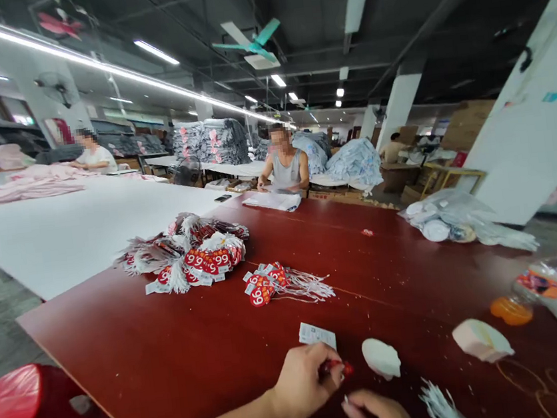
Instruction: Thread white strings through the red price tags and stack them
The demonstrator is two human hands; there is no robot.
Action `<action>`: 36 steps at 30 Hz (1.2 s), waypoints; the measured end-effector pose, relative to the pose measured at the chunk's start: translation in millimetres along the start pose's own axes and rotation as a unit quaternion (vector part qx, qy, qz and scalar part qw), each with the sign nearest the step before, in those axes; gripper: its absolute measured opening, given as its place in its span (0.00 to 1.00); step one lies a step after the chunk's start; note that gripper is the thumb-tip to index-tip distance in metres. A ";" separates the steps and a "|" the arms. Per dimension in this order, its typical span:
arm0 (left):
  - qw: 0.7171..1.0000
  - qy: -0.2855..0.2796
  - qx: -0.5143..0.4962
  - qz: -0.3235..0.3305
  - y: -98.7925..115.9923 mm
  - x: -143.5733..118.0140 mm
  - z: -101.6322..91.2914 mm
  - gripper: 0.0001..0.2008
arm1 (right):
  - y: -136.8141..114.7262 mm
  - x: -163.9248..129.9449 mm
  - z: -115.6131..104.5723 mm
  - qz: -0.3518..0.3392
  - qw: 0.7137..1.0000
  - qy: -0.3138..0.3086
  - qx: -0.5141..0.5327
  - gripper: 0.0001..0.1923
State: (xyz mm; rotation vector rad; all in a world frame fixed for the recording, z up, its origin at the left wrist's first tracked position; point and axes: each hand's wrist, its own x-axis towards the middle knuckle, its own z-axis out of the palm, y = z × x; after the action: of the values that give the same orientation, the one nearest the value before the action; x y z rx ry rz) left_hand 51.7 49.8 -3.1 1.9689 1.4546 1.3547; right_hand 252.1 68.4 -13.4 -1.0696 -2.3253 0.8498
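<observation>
Head view: dark red table [173,342], read from left to right; two bare hands work at its near edge.
Red stool [15,413]: on the floor at far left, beside the table's corner.
White tabletop [83,218]: adjoining the red table's far left side; pink cloth [29,184] lies across it.
Large tag heap [208,260]: red and white price tags with white strings, piled on the red table.
Small tag bunch [262,291]: just right of the heap; tags to the left, strings fanned to the right.
Seated co-worker [280,162]: beyond the far edge; papers [272,201] lie in front.
Left hand [308,380]: fingers curled, pinching a small red piece [347,367]; a printed card [317,334] lies just behind.
Right hand [382,415]: thumb and forefinger pinching a white string [346,399], just below the left hand.
Pale stack [381,358]: on the table, just beyond the right hand.
String bundle [442,405]: white, right of the right hand.
Second pale stack [482,340]: farther right; a yellow-capped bottle [543,283] lies beyond it, partly blurred.
</observation>
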 end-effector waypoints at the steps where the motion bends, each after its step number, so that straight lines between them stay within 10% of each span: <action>1: 1.000 0.011 -0.016 -0.017 -2.3 -4.8 -2.8 0.02 | -3.4 -1.8 -2.4 0.005 1.000 0.002 0.003 0.17; 8: 0.992 -0.023 -0.051 -0.116 -5.5 -9.3 1.4 0.09 | -11.0 4.1 -24.8 0.057 0.993 0.052 -0.093 0.17; 17: 0.999 -0.036 -0.028 -0.003 4.7 -10.4 3.5 0.05 | -25.8 1.0 -14.0 0.040 0.974 0.079 -0.209 0.14; 30: 0.991 -0.074 -0.037 0.105 2.7 -14.7 3.2 0.07 | -10.7 0.6 -29.4 0.067 0.979 -0.003 0.192 0.16; 36: 0.958 -0.198 0.107 0.180 0.7 -2.3 -15.7 0.24 | 1.3 -0.9 -23.7 0.070 0.991 0.042 0.108 0.14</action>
State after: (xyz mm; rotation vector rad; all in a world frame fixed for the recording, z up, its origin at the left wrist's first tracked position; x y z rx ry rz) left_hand 38.9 43.6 3.9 2.5606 1.1297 0.8710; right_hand 267.8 76.6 2.5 -1.1606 -2.0531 1.0616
